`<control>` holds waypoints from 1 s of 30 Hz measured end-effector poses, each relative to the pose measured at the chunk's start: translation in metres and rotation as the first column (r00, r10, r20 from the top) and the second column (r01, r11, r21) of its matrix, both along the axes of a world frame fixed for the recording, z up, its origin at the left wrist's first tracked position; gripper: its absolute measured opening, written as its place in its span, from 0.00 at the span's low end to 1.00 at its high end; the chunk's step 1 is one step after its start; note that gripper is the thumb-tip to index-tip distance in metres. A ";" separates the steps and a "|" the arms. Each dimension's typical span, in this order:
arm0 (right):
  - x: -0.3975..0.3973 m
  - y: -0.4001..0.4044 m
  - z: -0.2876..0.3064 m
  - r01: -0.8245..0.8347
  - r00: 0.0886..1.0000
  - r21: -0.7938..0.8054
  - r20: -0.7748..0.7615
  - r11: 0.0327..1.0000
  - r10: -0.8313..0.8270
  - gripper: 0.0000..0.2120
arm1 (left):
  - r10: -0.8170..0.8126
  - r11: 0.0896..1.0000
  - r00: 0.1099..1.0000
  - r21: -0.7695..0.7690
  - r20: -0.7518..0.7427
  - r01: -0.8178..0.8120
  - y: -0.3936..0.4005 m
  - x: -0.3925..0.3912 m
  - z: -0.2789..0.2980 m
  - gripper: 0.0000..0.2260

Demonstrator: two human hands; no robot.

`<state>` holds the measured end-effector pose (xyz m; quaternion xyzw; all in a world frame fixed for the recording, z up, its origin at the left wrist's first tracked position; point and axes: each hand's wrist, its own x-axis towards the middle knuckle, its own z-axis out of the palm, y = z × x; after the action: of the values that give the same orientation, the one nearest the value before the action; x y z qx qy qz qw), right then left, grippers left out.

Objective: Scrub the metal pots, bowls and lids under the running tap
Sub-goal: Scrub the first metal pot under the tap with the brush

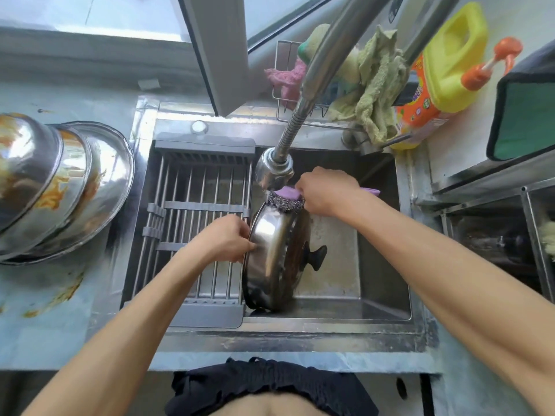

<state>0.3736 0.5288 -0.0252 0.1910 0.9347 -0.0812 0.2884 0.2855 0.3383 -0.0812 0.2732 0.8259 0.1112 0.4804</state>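
Note:
A steel lid (274, 259) with a black knob (316, 256) stands on its edge in the sink (387, 310), knob side facing right. My left hand (228, 237) grips the lid's left rim. My right hand (326, 190) presses a purple-handled steel-wool scrubber (286, 199) on the lid's top edge, right under the tap head (273, 168). Whether water is flowing is hard to tell. Three dirty steel bowls (60, 187) lie stacked upside down on the left counter.
A grey drying rack (195, 232) spans the sink's left half. Behind the sink a wire caddy (285, 85) holds cloths and sponges, beside a yellow detergent jug (444, 73). A green-lined black box (525, 112) sits at far right. The left counter (45, 295) has orange stains.

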 end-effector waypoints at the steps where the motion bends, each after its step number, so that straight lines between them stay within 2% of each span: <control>1: 0.000 -0.002 0.000 -0.014 1.000 -0.006 -0.009 1.000 0.014 0.10 | 0.017 1.000 1.000 0.015 0.012 -0.017 0.001 -0.001 0.000 0.08; 3: -0.001 -0.009 0.001 -0.070 0.997 -0.014 -0.016 0.997 0.069 0.09 | 0.122 0.987 0.991 0.115 -0.048 -0.116 0.009 -0.002 0.000 0.06; 5: -0.003 -0.008 0.002 -0.087 0.996 -0.007 -0.008 0.996 0.087 0.10 | 0.143 0.980 0.981 0.160 -0.128 -0.122 0.016 0.002 0.000 0.09; 7: -0.004 0.003 0.002 -0.025 1.000 -0.001 0.007 1.000 0.025 0.12 | 0.089 0.992 0.991 0.103 -0.097 -0.079 0.010 0.006 0.002 0.08; 10: -0.002 0.002 0.000 0.001 1.000 -0.020 0.005 1.000 -0.001 0.07 | 0.086 0.995 0.993 0.040 0.075 -0.089 -0.003 0.004 0.005 0.06; 13: -0.001 -0.014 0.001 -0.074 0.996 -0.031 -0.045 0.997 0.073 0.04 | 0.188 0.976 0.982 0.123 -0.033 -0.182 0.010 -0.003 0.000 0.12; 15: -0.001 -0.009 0.001 -0.049 0.998 -0.025 -0.029 0.998 0.049 0.04 | 0.215 0.970 0.975 0.128 -0.052 -0.207 0.013 -0.001 -0.001 0.15; 18: 0.002 0.006 -0.001 0.081 0.997 -0.045 0.015 0.996 -0.081 0.06 | 0.120 0.993 0.992 0.015 0.044 -0.120 -0.002 0.005 0.001 0.14; 20: 0.004 0.002 -0.002 0.053 0.999 -0.052 0.006 0.997 -0.053 0.02 | 0.098 0.995 0.993 0.002 0.065 -0.098 -0.002 0.005 0.004 0.11; 23: 0.004 -0.007 0.003 -0.022 1.000 -0.046 -0.021 0.999 0.021 0.03 | 0.201 0.970 0.979 0.144 -0.016 -0.197 0.015 0.001 0.008 0.14; 24: 0.003 -0.005 0.003 -0.017 1.000 -0.031 -0.016 0.999 0.017 0.05 | 0.200 0.971 0.978 0.145 -0.052 -0.190 0.019 0.001 0.009 0.15; 28: 0.001 0.006 0.000 0.062 0.998 -0.028 0.018 0.998 -0.061 0.09 | -0.001 0.999 0.996 -0.045 -0.094 -0.003 0.011 0.003 0.013 0.15; 30: -0.001 -0.002 -0.002 0.003 1.000 -0.014 -0.016 1.000 -0.003 0.06 | 0.007 0.999 0.997 -0.036 -0.082 -0.010 0.016 -0.004 0.015 0.14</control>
<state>0.3729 0.5265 -0.0270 0.1897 0.9361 -0.0898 0.2822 0.2818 0.3547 -0.0664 0.2654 0.8480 0.0869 0.4505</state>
